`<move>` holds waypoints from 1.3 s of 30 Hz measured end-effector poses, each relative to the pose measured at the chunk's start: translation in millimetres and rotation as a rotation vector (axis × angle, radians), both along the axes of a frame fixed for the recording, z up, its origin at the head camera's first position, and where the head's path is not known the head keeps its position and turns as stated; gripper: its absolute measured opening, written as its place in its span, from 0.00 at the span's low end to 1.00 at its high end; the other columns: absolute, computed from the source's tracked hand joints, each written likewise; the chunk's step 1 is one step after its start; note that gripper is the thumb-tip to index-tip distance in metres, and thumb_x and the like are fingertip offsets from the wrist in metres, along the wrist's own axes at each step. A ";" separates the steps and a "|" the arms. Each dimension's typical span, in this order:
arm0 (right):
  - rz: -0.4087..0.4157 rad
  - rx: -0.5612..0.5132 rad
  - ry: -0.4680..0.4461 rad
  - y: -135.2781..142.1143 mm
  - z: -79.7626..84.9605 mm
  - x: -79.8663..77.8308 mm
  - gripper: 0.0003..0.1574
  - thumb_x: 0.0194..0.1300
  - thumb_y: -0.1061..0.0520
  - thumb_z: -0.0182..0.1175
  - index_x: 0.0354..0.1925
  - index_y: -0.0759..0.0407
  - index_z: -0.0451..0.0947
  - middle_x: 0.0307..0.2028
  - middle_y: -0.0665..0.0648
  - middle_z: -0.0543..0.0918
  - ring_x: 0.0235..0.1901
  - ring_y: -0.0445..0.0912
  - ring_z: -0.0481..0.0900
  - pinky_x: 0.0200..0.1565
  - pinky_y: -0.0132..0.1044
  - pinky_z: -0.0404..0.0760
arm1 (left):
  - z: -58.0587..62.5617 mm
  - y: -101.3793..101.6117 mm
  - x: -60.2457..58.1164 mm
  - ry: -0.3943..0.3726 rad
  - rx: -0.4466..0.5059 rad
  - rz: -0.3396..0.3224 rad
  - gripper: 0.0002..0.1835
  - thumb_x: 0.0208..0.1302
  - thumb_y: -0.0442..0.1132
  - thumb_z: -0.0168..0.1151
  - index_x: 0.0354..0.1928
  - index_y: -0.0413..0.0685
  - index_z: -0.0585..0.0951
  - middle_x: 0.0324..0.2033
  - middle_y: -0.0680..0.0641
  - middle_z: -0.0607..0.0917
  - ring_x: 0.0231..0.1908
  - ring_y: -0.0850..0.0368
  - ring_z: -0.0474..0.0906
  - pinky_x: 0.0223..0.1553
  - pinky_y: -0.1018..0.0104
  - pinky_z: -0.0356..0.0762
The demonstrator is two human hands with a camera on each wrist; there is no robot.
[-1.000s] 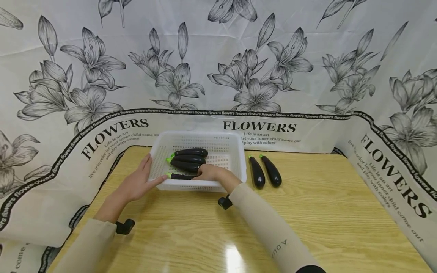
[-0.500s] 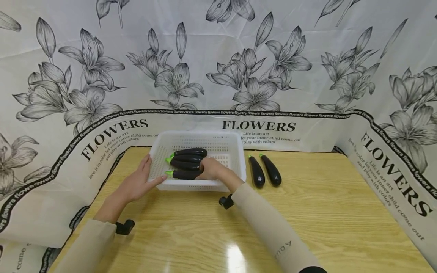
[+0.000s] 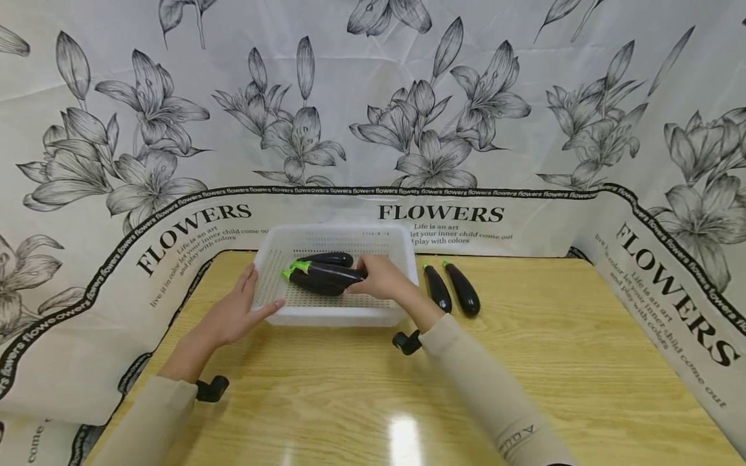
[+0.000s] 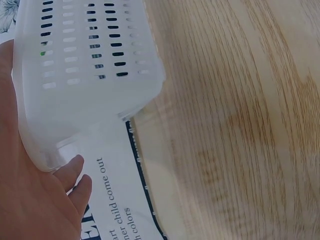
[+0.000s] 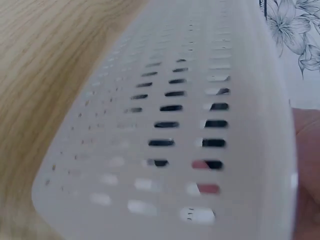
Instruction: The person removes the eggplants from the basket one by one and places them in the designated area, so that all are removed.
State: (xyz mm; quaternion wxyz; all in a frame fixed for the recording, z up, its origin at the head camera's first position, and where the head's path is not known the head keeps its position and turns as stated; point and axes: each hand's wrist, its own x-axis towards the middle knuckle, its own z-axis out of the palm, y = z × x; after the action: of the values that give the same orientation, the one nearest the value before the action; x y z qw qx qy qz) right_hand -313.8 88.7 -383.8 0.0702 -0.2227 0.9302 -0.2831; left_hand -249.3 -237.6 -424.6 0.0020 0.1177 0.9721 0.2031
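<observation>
One eggplant point(image 3: 335, 272) is clamped by its blunt end in the right hand point(image 3: 379, 277), thumb and fingers closed around it, stem pointing to about 9 o'clock. It is inside the white basket point(image 3: 338, 314), in view over the near eggplant point(image 3: 317, 286). The far eggplant point(image 3: 332, 258) lies at 12 o'clock from the held one.

Left hand point(image 3: 236, 309) at the basket's 8 o'clock corner: fingers fairly straight along the side wall, thumb spread apart from them by the near rim. Looks like steadying.

Outside, past the 3 o'clock wall, two loose eggplants point(image 3: 464, 291) lie side by side on the wooden table point(image 3: 524, 362), stems toward 11. Flowered cloth point(image 3: 326, 129) stands behind at 12.

Step, by my reading: arranging fruit within the basket. Next move seems to call for lowering the held piece level alongside the others, stems matched, then loosening the fingers without rolling a neighbour.

Unclear: whether the held piece touches the one below, or another lies beneath. Right fingertips partly hidden. Right wrist view blurred, mostly basket wall; dark and pinkish patches show through slots, hand cut off at 3 o'clock. Left wrist view: contents hidden save a green fleck.
</observation>
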 end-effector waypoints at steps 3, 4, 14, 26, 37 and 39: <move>-0.031 -0.003 0.036 7.2 10.4 4.2 0.32 0.61 0.49 0.75 0.56 0.64 0.77 0.49 0.60 0.84 0.47 0.52 0.81 0.48 0.45 0.82 | 2.1 0.2 -0.9 0.002 0.005 -0.005 0.58 0.72 0.74 0.43 0.80 0.35 0.36 0.80 0.35 0.35 0.71 0.22 0.57 0.64 0.29 0.64; -0.037 0.003 0.047 9.6 13.3 5.4 0.32 0.61 0.49 0.75 0.57 0.64 0.78 0.49 0.60 0.84 0.46 0.51 0.81 0.47 0.45 0.82 | 2.8 0.1 -1.2 0.003 0.007 -0.004 0.58 0.72 0.74 0.43 0.81 0.35 0.36 0.80 0.35 0.35 0.71 0.22 0.57 0.64 0.29 0.64; -0.068 0.057 0.124 38.4 33.0 18.6 0.21 0.63 0.50 0.73 0.49 0.61 0.82 0.38 0.54 0.84 0.33 0.46 0.79 0.34 0.40 0.77 | 3.8 1.7 -2.5 0.001 0.000 -0.011 0.59 0.72 0.74 0.44 0.80 0.35 0.36 0.80 0.34 0.35 0.69 0.22 0.61 0.63 0.29 0.66; -0.135 0.095 0.238 100.3 32.6 23.6 0.14 0.59 0.58 0.72 0.41 0.64 0.82 0.36 0.58 0.84 0.36 0.51 0.78 0.41 0.46 0.78 | 2.3 3.3 -1.4 0.003 0.012 -0.018 0.59 0.71 0.74 0.44 0.80 0.34 0.36 0.80 0.33 0.35 0.70 0.22 0.58 0.63 0.29 0.66; -0.166 0.114 0.170 138.8 22.2 29.2 0.18 0.64 0.60 0.65 0.48 0.72 0.79 0.41 0.64 0.82 0.38 0.54 0.77 0.44 0.50 0.78 | -0.4 0.4 1.2 0.002 0.008 -0.013 0.59 0.72 0.74 0.44 0.80 0.32 0.37 0.80 0.33 0.35 0.70 0.22 0.58 0.62 0.28 0.66; -0.160 0.114 0.152 144.3 22.2 29.9 0.17 0.65 0.61 0.64 0.48 0.73 0.79 0.39 0.64 0.81 0.36 0.53 0.76 0.41 0.49 0.77 | -0.3 0.7 1.2 0.004 0.012 -0.016 0.59 0.72 0.74 0.44 0.80 0.32 0.37 0.80 0.33 0.35 0.70 0.21 0.57 0.62 0.28 0.65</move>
State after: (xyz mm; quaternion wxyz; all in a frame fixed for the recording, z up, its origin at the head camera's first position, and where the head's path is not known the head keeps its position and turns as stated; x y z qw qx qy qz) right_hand -283.9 233.0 -361.7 -0.0105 -0.1642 0.9623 -0.2167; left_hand -248.1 -236.8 -424.9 0.0010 0.1258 0.9698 0.2089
